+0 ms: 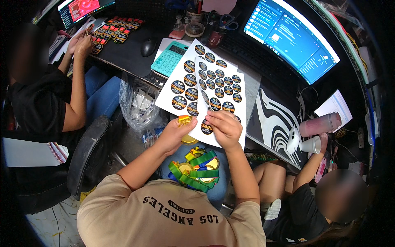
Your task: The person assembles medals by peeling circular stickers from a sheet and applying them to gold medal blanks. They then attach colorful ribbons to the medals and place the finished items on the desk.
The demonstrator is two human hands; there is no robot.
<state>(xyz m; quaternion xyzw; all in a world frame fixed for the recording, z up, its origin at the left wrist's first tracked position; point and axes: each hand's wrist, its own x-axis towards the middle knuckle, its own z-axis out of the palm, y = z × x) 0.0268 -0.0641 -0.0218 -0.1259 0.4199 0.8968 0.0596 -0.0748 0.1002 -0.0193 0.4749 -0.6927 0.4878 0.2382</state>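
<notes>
Right hand (224, 125) pinches a round sticker (207, 127) off the sheet (242, 107); left hand (177, 131), at nine o'clock, grips a gold medal (184, 120) — pressing it on squarely looks next.

Two white sticker sheets (214, 82) overlap above the lap, and two lit monitors (292, 39) stand on the bench (131, 55). I count one teal calculator (168, 59), one black mouse (148, 47), two cups (319, 124), and three people.

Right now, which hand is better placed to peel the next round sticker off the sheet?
Right hand: its fingers already rest on a sticker at the sticker sheet edge. The left hand is busy holding a gold medal.
</notes>
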